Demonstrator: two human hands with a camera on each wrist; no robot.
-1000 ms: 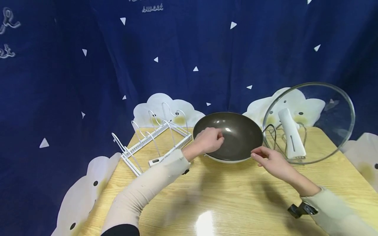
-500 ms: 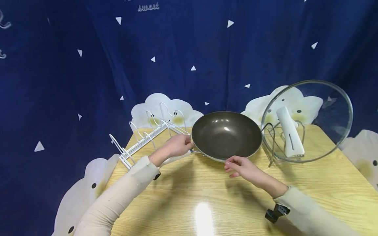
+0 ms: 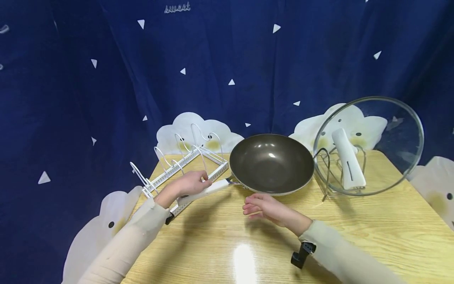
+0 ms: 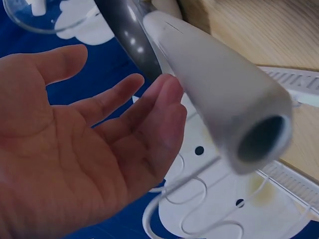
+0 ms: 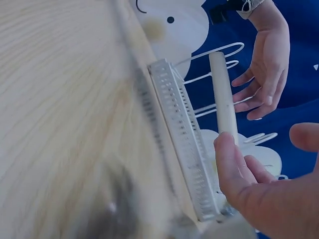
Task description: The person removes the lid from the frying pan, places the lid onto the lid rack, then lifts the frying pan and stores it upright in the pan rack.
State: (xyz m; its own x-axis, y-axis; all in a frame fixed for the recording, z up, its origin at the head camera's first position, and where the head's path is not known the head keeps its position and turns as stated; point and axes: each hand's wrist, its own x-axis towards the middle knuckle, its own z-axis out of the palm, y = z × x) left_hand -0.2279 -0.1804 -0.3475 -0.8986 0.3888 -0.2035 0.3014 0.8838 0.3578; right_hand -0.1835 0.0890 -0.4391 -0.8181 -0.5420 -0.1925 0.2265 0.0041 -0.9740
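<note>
A dark-coated wok (image 3: 271, 165) with a light outer side sits at the back middle of the table, its white handle (image 3: 213, 188) pointing left and forward. Close beside the handle is my left hand (image 3: 188, 184); in the left wrist view its fingers (image 4: 169, 129) are loosely bent, with the tips right at the handle (image 4: 224, 89) and not wrapped round it. My right hand (image 3: 271, 209), fingers relaxed, is in front of the wok's near side and holds nothing. A white wire rack (image 3: 163, 177) lies behind the handle and left hand, partly hidden by them.
On the right, a glass lid (image 3: 421, 138) with a white handle (image 3: 349, 163) stands upright in a small dark wire stand (image 3: 328, 157). The wooden table (image 3: 213, 252) reaches forward from these. Behind hangs a blue curtain (image 3: 213, 47) with white clouds along the table's edge.
My left hand has moved from over the wok leftward to its handle. My right hand has moved left from the wok's right rim to its near side. The wok has stayed put.
</note>
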